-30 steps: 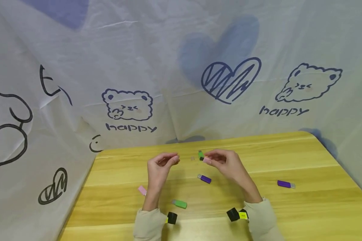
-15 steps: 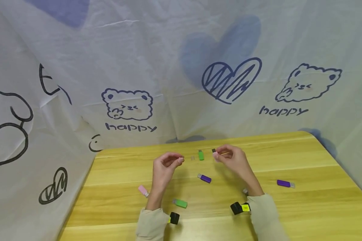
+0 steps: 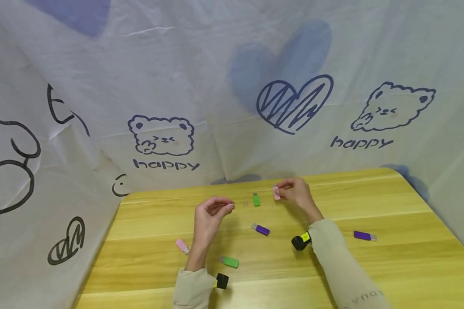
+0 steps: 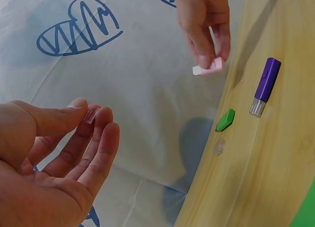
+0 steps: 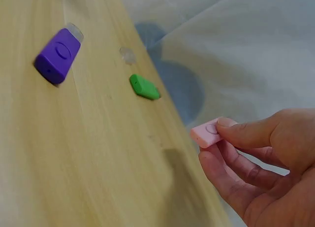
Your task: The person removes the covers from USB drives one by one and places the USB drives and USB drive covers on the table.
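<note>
Uncapping looks done for the pink USB stick [image 5: 209,132]: the right hand [image 3: 297,195] pinches its body between thumb and fingers above the counter's [image 3: 390,266] far edge, while the left hand [image 3: 209,214] pinches the clear cap [image 4: 90,113] at its fingertips. Nearby lie a green stick [image 3: 257,199] with a loose clear cap [image 4: 219,147] beside it, two purple sticks, another green and another pink, apparently awaiting their turn.

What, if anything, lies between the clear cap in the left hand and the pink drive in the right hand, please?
Nothing visible. The left hand pinches the clear cap, the right hand the pink drive; both are above the table. The green drive lies below the gap.
</note>
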Tool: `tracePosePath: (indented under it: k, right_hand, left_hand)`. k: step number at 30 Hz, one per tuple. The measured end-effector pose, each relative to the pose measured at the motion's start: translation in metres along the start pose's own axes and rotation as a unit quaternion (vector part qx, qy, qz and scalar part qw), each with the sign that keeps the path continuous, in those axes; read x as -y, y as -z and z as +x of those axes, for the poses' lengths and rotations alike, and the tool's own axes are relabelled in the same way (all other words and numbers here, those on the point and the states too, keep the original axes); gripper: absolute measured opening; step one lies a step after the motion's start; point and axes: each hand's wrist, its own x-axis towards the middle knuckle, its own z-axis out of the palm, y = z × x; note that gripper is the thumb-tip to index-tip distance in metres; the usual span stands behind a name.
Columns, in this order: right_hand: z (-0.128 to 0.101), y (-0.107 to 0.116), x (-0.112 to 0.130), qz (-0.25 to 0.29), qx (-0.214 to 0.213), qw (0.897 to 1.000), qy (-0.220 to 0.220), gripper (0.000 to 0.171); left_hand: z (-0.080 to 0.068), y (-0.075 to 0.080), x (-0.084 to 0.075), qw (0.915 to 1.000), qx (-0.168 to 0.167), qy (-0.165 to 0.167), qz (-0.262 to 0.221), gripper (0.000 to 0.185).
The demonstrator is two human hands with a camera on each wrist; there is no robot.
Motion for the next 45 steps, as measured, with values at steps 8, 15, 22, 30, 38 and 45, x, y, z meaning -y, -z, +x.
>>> tracePosePath:
  k: [8, 15, 22, 30, 38, 45]
  right_hand:
    - [0.018, -0.004, -0.009, -0.049, -0.005, 0.997, -0.054, 0.023]
    - [0.017, -0.006, -0.014, -0.136, -0.013, 0.990, -0.029, 0.022]
    - [0.016, -0.012, -0.015, -0.195, -0.022, 0.981, -0.008, 0.019]
    - [0.015, -0.010, -0.012, -0.203, -0.028, 0.979, 0.006, 0.017]
    - [-0.015, 0.015, 0.003, -0.145, -0.044, 0.988, 0.035, 0.017]
    - [-0.050, 0.034, 0.004, -0.120, -0.054, 0.989, 0.074, 0.017]
  left_hand:
    - [0.001, 0.000, 0.000, 1.0000, 0.005, 0.005, 0.006, 0.010]
    - [0.000, 0.000, 0.003, 0.9999, 0.004, 0.006, 0.009, 0.010]
    - [-0.001, -0.001, 0.006, 0.9998, 0.008, 0.003, 0.015, 0.010]
    - [-0.001, -0.003, 0.009, 0.9998, 0.009, 0.001, 0.019, 0.009]
    - [-0.001, -0.007, 0.013, 0.9998, 0.017, -0.006, 0.007, 0.008]
    - [-0.001, -0.013, 0.019, 0.9995, 0.025, -0.012, 0.011, 0.010]
